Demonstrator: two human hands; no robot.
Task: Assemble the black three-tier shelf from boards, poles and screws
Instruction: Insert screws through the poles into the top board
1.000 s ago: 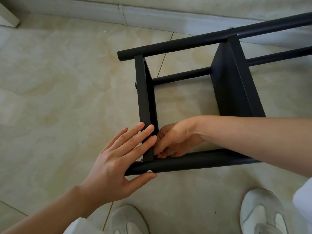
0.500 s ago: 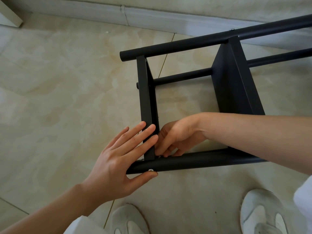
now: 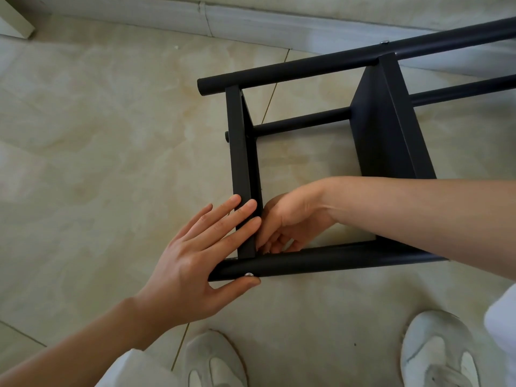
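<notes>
The black shelf [image 3: 371, 129] lies on its side on the floor [image 3: 111, 163], near the person's shoes [image 3: 215, 361]. The left hand [image 3: 195, 261] lies flat with straight fingers against the end board [image 3: 241, 163] and the near pole [image 3: 321, 262], its thumb beside a screw [image 3: 248, 274], probably steadying the joint. The right hand [image 3: 290, 222] reaches inside that corner with curled fingers, likely working a fastener; I cannot tell what it holds.
</notes>
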